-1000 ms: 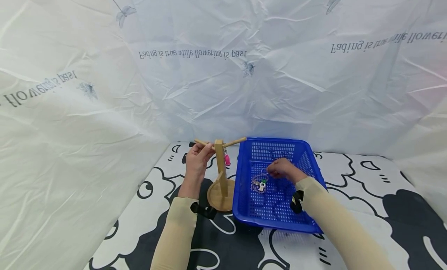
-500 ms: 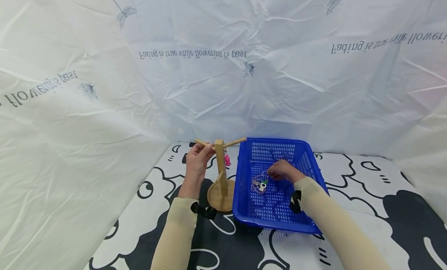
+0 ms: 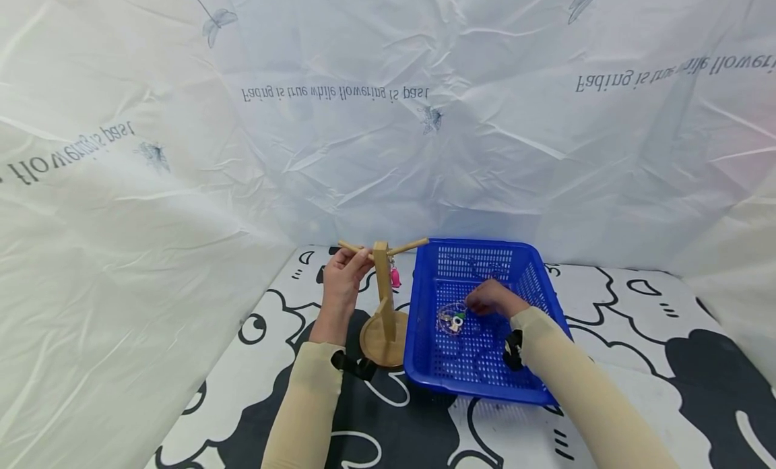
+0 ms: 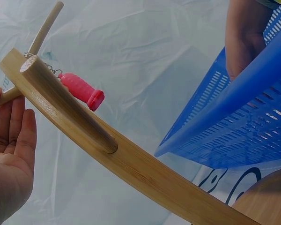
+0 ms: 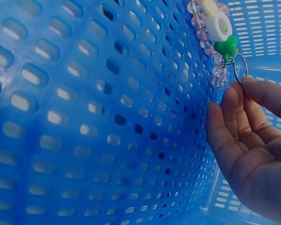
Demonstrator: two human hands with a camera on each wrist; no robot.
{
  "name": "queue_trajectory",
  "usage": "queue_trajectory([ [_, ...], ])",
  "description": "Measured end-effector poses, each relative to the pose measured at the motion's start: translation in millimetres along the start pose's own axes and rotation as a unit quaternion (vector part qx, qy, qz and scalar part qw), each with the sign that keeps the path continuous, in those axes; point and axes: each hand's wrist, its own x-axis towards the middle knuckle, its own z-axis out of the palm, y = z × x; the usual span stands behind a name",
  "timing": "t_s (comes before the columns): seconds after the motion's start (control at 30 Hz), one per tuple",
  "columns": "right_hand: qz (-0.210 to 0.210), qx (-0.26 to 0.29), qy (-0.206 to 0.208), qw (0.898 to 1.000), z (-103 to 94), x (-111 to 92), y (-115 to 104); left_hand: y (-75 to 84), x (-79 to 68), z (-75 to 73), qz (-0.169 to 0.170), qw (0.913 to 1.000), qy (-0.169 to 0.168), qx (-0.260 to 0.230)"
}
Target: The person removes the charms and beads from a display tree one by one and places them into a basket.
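The step in hand is looking like picking a charm out of the basket while the stand is being steadied. At the stand's ten o'clock, the left hand (image 3: 342, 280) is pinching a slim peg (image 3: 351, 247) between thumb and fingers. In the basket, over at the stand's three o'clock, the right hand (image 3: 491, 298) is grasping a thin metal ring (image 5: 235, 71) between thumb and fingertip, the other fingers curving loosely. From that ring a charm (image 5: 218, 26) is hanging on, lying toward the hand's eight o'clock in the head view; clear beads (image 5: 202, 35) are crowding beside it, and whether they are joined to it I cannot tell. The next move is probably calling for a firm pinch on the ring and a gentle lift, easing the charm away from the beads.

The charm is showing glossy white and green pieces. The wooden stand (image 3: 385, 287) is rising in smooth, pale-grained wood from a round base (image 3: 378, 341), and a ridged pink pendant (image 3: 395, 277) is dangling by a short chain at the post top's five o'clock. The blue basket (image 3: 479, 391) is presenting hard plastic walls pierced with small rounded slots
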Motion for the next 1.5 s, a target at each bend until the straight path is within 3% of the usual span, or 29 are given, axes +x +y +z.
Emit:
queue_trajectory([
  [0.47, 0.003, -0.018, -0.003, 1.0, 2.6, 2.0, 2.9, 0.7, -0.4, 0.6, -0.001, 1.0, -0.001, -0.004],
  [1.5, 0.029, 0.007, 0.02, 0.999, 8.2, 12.3, 11.0, -1.6, 0.1, 1.2, -0.007, 0.9999, 0.011, -0.002],
])
